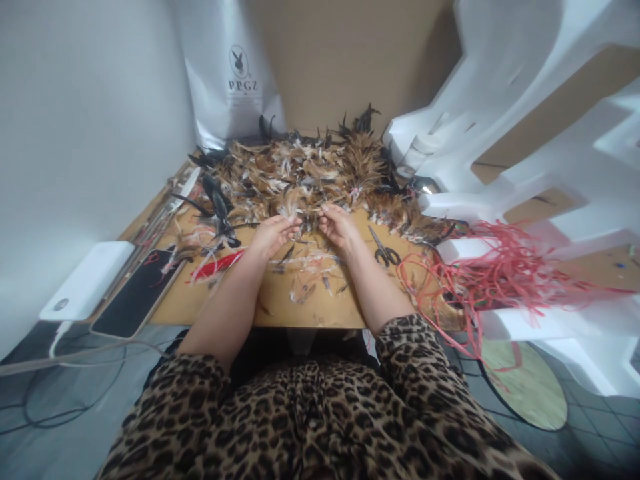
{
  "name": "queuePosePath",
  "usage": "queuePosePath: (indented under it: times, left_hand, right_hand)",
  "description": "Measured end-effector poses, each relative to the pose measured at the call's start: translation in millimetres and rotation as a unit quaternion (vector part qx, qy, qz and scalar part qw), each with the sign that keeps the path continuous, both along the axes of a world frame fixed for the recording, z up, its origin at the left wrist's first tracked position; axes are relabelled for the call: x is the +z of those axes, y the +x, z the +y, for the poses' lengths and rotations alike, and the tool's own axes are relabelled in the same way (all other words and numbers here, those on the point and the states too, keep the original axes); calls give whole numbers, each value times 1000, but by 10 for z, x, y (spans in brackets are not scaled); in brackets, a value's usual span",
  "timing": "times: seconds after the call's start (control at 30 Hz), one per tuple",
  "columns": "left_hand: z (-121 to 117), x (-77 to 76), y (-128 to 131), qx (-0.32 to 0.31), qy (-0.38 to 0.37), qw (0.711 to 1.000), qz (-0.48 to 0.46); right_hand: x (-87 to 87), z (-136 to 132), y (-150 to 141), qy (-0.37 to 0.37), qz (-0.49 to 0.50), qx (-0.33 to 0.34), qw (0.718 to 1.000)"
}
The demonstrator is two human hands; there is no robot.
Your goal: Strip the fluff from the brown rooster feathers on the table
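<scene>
A big heap of brown, white and black feathers (305, 177) covers the far half of a cardboard work surface (305, 310). My left hand (274, 235) rests at the heap's near edge, its fingers pinched on a few pale feathers. My right hand (337, 225) is just beside it, fingers curled and pinching into the same clump of feathers. Loose feather scraps lie scattered under both hands.
Black scissors (384, 251) lie right of my right hand. A tangle of red strings (495, 270) spreads at the right by white foam pieces (525, 133). A phone (137, 293) and white power bank (87, 280) sit left. A white PPGZ bag (235, 73) stands behind.
</scene>
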State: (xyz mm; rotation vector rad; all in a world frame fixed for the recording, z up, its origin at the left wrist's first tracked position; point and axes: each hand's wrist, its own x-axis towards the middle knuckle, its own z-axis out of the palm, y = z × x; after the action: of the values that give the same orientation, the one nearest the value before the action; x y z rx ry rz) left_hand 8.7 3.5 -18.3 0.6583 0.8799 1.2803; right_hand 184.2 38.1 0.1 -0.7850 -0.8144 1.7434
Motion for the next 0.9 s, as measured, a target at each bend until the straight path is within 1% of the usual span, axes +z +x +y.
queuePosePath:
  times: [0.07, 0.17, 0.23, 0.33, 0.43, 0.53, 0.6, 0.63, 0.7, 0.77, 0.9]
  left_hand:
    - [-7, -5, 8, -11, 6, 1000, -7]
    - [-11, -8, 26, -19, 17, 999, -20]
    - [-6, -3, 35, -16, 22, 999, -29]
    - [13, 14, 26, 8, 28, 999, -37]
    - [34, 28, -9, 28, 40, 998, -36]
    - [40, 38, -53, 35, 58, 998, -5]
    - [32, 47, -71, 36, 64, 997, 32]
    - [26, 52, -74, 34, 63, 996, 54]
    - [13, 60, -72, 28, 60, 993, 100]
    - [5, 59, -61, 24, 68, 986, 149]
    - [9, 34, -37, 16, 112, 966, 235]
  right_hand:
    - [-5, -10, -35, 9, -8, -23, 1000]
    - [-66, -24, -105, 38, -51, -30, 997]
    - [-122, -38, -152, 70, -88, -22, 993]
    - [-171, -62, -196, 106, -127, 2, 986]
    - [-156, -69, -184, 106, -139, 19, 984]
    - [-116, -48, -121, 94, -170, -7, 981]
    - [-95, -29, -68, 107, -216, -36, 970]
    - [-87, -24, -45, 123, -240, -39, 962]
    - [-69, -24, -10, 163, -276, -17, 947]
    - [-45, -44, 4, 192, -300, 25, 934]
    - [17, -115, -19, 218, -359, 104, 902]
